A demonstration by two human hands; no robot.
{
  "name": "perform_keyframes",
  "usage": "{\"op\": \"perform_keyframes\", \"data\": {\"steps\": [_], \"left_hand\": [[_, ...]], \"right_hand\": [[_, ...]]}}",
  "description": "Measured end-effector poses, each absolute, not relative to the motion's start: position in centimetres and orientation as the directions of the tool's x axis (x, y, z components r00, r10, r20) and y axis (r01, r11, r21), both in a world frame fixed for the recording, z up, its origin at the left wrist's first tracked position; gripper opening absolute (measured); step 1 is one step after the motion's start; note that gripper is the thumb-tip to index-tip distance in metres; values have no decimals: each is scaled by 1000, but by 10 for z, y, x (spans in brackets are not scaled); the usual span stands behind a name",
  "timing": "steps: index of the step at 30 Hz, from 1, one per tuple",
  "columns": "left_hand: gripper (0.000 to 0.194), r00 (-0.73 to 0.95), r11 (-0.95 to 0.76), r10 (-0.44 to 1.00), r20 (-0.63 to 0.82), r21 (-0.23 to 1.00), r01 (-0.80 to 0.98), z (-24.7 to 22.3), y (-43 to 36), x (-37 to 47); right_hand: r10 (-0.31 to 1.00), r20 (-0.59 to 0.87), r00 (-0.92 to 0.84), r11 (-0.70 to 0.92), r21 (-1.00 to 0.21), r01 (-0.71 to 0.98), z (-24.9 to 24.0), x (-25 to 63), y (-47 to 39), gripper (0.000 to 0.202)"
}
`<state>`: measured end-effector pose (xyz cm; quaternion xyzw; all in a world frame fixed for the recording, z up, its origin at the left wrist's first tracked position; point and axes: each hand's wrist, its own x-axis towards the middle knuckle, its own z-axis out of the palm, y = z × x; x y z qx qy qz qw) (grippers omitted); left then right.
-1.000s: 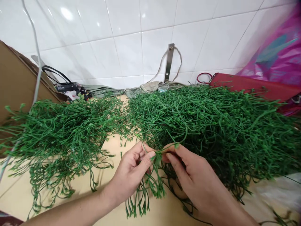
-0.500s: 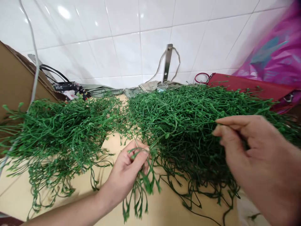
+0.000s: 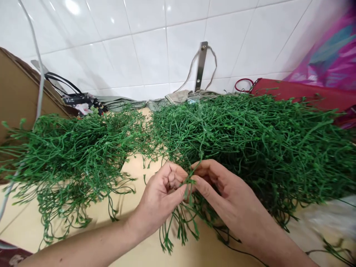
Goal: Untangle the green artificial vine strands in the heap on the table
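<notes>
My left hand (image 3: 169,187) pinches a small bunch of thin green artificial stems (image 3: 182,226), whose forked tips dangle below the fingers. Against it, my right hand (image 3: 222,189) has thumb and forefinger closed on the upper part of the same stems. The fingertips of both hands nearly touch, so the exact grip point is partly hidden. Just behind the hands lies a large heap of green artificial stems (image 3: 250,137). A smaller heap of like stems (image 3: 80,148) spreads to the left.
Both heaps lie on a tan tabletop (image 3: 141,167) against a white tiled wall. A cardboard box (image 3: 16,96) and white cable (image 3: 40,74) stand left. Behind are a floral bag (image 3: 85,105), a red bag (image 3: 300,92) and a pink plastic bag (image 3: 325,59). Clear plastic (image 3: 330,215) lies right.
My right hand has come left from over the large heap to meet my left hand at the bunch. The left hand has shifted slightly right with its stems.
</notes>
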<state>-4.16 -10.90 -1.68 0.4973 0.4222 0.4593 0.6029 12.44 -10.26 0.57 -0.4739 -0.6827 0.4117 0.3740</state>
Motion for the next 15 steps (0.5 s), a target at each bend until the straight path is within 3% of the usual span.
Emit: {"op": "perform_keyframes", "data": {"steps": [7, 11, 15], "left_hand": [[25, 355, 110, 930, -97, 994, -16, -10, -112, -47], [19, 332, 65, 940, -84, 996, 68, -15, -109, -50], [22, 313, -6, 949, -33, 993, 122, -17, -107, -51]], "right_hand": [[966, 23, -258, 77, -977, 201, 7, 133, -95, 15], [963, 49, -266, 121, -958, 261, 3, 137, -94, 13], [948, -19, -317, 89, -942, 325, -3, 139, -95, 6]]}}
